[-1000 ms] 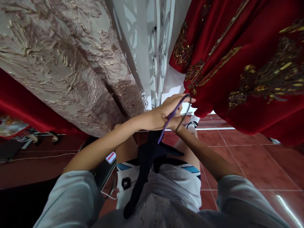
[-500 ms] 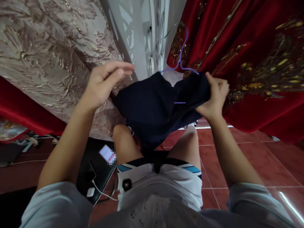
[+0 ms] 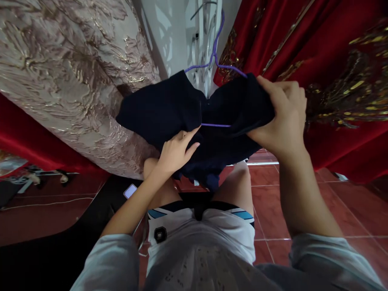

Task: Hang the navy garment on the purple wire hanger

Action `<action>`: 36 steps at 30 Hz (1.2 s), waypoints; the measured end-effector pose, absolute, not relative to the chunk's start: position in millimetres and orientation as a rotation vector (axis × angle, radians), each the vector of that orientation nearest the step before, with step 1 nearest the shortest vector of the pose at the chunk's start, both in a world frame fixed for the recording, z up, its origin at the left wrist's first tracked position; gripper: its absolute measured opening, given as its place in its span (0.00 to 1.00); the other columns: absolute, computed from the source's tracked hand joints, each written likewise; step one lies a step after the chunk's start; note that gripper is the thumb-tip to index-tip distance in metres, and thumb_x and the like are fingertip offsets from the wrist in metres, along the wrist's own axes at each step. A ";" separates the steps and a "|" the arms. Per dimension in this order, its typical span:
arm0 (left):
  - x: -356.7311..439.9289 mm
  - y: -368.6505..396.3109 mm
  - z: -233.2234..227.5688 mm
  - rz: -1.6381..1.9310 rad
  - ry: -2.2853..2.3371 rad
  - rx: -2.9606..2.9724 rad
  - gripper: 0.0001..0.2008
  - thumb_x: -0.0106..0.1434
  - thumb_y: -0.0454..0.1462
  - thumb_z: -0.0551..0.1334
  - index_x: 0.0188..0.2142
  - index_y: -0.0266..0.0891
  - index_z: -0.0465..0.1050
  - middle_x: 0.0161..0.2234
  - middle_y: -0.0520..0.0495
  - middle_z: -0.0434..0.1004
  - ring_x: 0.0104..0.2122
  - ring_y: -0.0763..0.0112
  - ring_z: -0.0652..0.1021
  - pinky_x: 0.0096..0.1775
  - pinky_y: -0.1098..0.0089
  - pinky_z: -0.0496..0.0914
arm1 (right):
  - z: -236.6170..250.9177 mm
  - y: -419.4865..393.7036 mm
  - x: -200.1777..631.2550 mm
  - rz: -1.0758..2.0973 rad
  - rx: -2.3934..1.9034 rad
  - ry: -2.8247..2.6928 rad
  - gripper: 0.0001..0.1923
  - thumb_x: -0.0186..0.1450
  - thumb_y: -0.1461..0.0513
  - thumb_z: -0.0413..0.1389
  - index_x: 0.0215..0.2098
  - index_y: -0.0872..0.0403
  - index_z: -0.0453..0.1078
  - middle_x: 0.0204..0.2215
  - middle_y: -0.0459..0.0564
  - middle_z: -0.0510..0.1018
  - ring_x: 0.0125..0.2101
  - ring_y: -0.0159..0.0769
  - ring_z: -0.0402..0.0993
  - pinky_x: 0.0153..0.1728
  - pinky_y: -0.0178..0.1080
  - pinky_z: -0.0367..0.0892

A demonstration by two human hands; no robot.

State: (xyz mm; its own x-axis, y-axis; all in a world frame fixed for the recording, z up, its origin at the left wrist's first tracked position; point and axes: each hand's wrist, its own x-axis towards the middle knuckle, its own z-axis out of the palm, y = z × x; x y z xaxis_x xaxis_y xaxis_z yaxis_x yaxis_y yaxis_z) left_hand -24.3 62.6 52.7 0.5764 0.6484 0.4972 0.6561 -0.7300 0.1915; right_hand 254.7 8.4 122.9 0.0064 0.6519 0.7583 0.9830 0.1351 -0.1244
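Note:
A dark navy garment (image 3: 169, 109) hangs on a purple wire hanger (image 3: 216, 60) held up in front of me. My right hand (image 3: 280, 117) grips the garment's right shoulder, fingers closed over the cloth and the hanger's end. My left hand (image 3: 177, 151) presses against the garment's lower middle, fingers touching the cloth just below the hanger's purple bottom bar (image 3: 216, 125). The hanger's hook points up toward a white ornate metal grille (image 3: 203, 48).
A gold-beige embroidered cloth (image 3: 72, 72) hangs at the left, and red cloth with gold embroidery (image 3: 333, 72) at the right. A phone (image 3: 130, 190) lies on a black seat by my left knee. A red tiled floor (image 3: 303, 194) lies below.
The garment and hanger have been lifted from near my lap up to chest height. My left hand, raised and free half a second ago, has come down onto the garment's middle.

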 end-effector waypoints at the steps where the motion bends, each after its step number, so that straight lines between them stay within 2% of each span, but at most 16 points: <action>1: -22.5 62.1 47.2 -0.954 -1.171 -2.769 0.26 0.75 0.43 0.58 0.69 0.42 0.64 0.50 0.39 0.78 0.47 0.57 0.82 0.46 0.61 0.79 | 120.5 5.2 256.6 -0.601 -1.588 -1.729 0.41 0.64 0.48 0.61 0.72 0.48 0.60 0.54 0.61 0.71 0.55 0.58 0.70 0.52 0.60 0.67; 4: -14.5 54.8 32.1 -1.379 -1.114 -2.735 0.20 0.75 0.41 0.59 0.63 0.39 0.70 0.57 0.36 0.75 0.57 0.55 0.78 0.55 0.56 0.75 | 112.8 -0.5 258.5 -0.610 -1.555 -1.731 0.42 0.61 0.50 0.63 0.71 0.49 0.61 0.54 0.61 0.72 0.55 0.58 0.71 0.52 0.58 0.68; 6: -8.2 45.8 23.8 -1.647 -1.043 -2.702 0.15 0.75 0.37 0.59 0.58 0.40 0.73 0.53 0.39 0.77 0.54 0.59 0.79 0.55 0.58 0.75 | 107.9 -1.3 258.6 -0.606 -1.517 -1.734 0.43 0.59 0.52 0.63 0.71 0.49 0.62 0.54 0.60 0.73 0.54 0.56 0.72 0.52 0.57 0.68; 10: 2.6 25.3 10.6 -1.995 -1.082 -2.575 0.05 0.72 0.33 0.62 0.45 0.40 0.76 0.38 0.47 0.77 0.39 0.68 0.78 0.44 0.66 0.74 | 103.1 -0.1 266.1 -0.599 -1.497 -1.717 0.45 0.56 0.56 0.65 0.71 0.49 0.62 0.55 0.60 0.73 0.55 0.53 0.72 0.54 0.57 0.67; 13: 9.7 10.2 0.8 -2.276 -1.210 -2.510 0.03 0.70 0.32 0.62 0.41 0.39 0.74 0.35 0.49 0.72 0.33 0.72 0.75 0.38 0.71 0.71 | 102.8 0.0 272.0 -0.589 -1.395 -1.793 0.46 0.55 0.59 0.65 0.71 0.49 0.62 0.61 0.60 0.71 0.61 0.55 0.67 0.60 0.60 0.63; 16: 18.4 -6.5 -7.7 -2.621 -1.353 -2.342 0.02 0.68 0.32 0.61 0.40 0.40 0.71 0.33 0.51 0.66 0.27 0.77 0.68 0.30 0.75 0.65 | 90.7 -0.6 254.8 -0.440 -1.157 -1.800 0.40 0.59 0.58 0.63 0.69 0.48 0.64 0.64 0.57 0.70 0.66 0.56 0.62 0.67 0.61 0.56; 18: 24.8 -17.6 -11.3 -2.771 -1.403 -2.250 0.02 0.67 0.32 0.62 0.39 0.40 0.69 0.31 0.53 0.63 0.25 0.78 0.64 0.28 0.77 0.62 | 68.5 -0.6 224.9 -0.269 -1.070 -1.607 0.34 0.62 0.58 0.62 0.66 0.49 0.65 0.60 0.57 0.73 0.64 0.52 0.66 0.65 0.58 0.60; 19: 27.7 -22.4 -12.4 -2.817 -1.417 -2.237 0.03 0.68 0.33 0.62 0.39 0.40 0.69 0.30 0.53 0.62 0.25 0.78 0.63 0.27 0.77 0.61 | 53.0 -0.6 206.2 -0.166 -1.113 -1.447 0.33 0.63 0.58 0.62 0.66 0.49 0.65 0.57 0.56 0.74 0.58 0.48 0.71 0.60 0.54 0.67; 20: 30.0 -26.3 -13.1 -2.847 -1.426 -2.241 0.03 0.68 0.33 0.63 0.40 0.40 0.69 0.30 0.53 0.62 0.24 0.79 0.62 0.26 0.77 0.61 | 35.4 -1.0 186.8 -0.042 -1.166 -1.303 0.32 0.63 0.57 0.63 0.65 0.50 0.64 0.53 0.56 0.74 0.51 0.44 0.73 0.52 0.50 0.71; 22: 32.3 -30.6 -13.8 -2.867 -1.416 -2.261 0.04 0.68 0.36 0.65 0.40 0.41 0.70 0.31 0.53 0.63 0.25 0.78 0.63 0.27 0.78 0.63 | -2.1 -4.2 151.1 0.259 -1.253 -1.153 0.31 0.60 0.57 0.65 0.59 0.52 0.65 0.46 0.53 0.74 0.40 0.38 0.72 0.41 0.43 0.71; 25: 30.7 -29.0 -14.2 -2.875 -1.431 -2.219 0.07 0.68 0.38 0.68 0.41 0.41 0.71 0.34 0.52 0.66 0.28 0.78 0.66 0.31 0.78 0.67 | -47.1 -16.3 121.1 0.622 -1.353 -0.946 0.15 0.64 0.55 0.59 0.45 0.53 0.67 0.36 0.48 0.74 0.34 0.34 0.70 0.36 0.39 0.67; 26: 29.7 -27.2 -14.7 -2.881 -1.453 -2.186 0.09 0.67 0.39 0.69 0.41 0.41 0.71 0.34 0.52 0.66 0.28 0.78 0.66 0.31 0.78 0.67 | -55.7 -21.4 118.8 0.734 -1.395 -0.921 0.13 0.65 0.53 0.57 0.39 0.54 0.68 0.32 0.47 0.74 0.32 0.34 0.69 0.34 0.38 0.66; 29: 27.9 -20.5 -18.9 -2.877 -1.572 -2.091 0.13 0.65 0.42 0.71 0.42 0.42 0.69 0.35 0.52 0.67 0.27 0.80 0.67 0.30 0.78 0.69 | -61.5 -32.9 127.3 1.090 -1.464 -1.033 0.23 0.68 0.45 0.54 0.26 0.54 0.68 0.22 0.48 0.73 0.25 0.34 0.68 0.29 0.37 0.61; 31: 27.5 -15.9 -25.5 -2.867 -1.630 -2.084 0.16 0.66 0.43 0.70 0.45 0.43 0.66 0.38 0.50 0.70 0.29 0.78 0.72 0.34 0.75 0.73 | -54.8 -34.8 136.7 1.151 -1.466 -1.068 0.29 0.67 0.42 0.55 0.20 0.54 0.68 0.18 0.50 0.73 0.24 0.34 0.70 0.28 0.37 0.61; 33: 26.6 -11.2 -34.5 -2.839 -1.664 -2.199 0.14 0.68 0.42 0.65 0.47 0.44 0.63 0.41 0.47 0.73 0.35 0.73 0.78 0.42 0.69 0.77 | -47.4 -33.3 142.8 1.041 -1.479 -0.998 0.30 0.66 0.41 0.58 0.17 0.54 0.67 0.17 0.50 0.73 0.23 0.35 0.71 0.27 0.36 0.60; 36: 22.7 -5.9 -47.9 -2.551 -1.707 -2.619 0.09 0.67 0.37 0.62 0.45 0.43 0.64 0.41 0.46 0.75 0.42 0.68 0.81 0.49 0.64 0.77 | -43.7 -30.8 144.4 0.938 -1.473 -0.927 0.29 0.63 0.42 0.62 0.16 0.54 0.67 0.16 0.47 0.70 0.19 0.30 0.63 0.24 0.36 0.55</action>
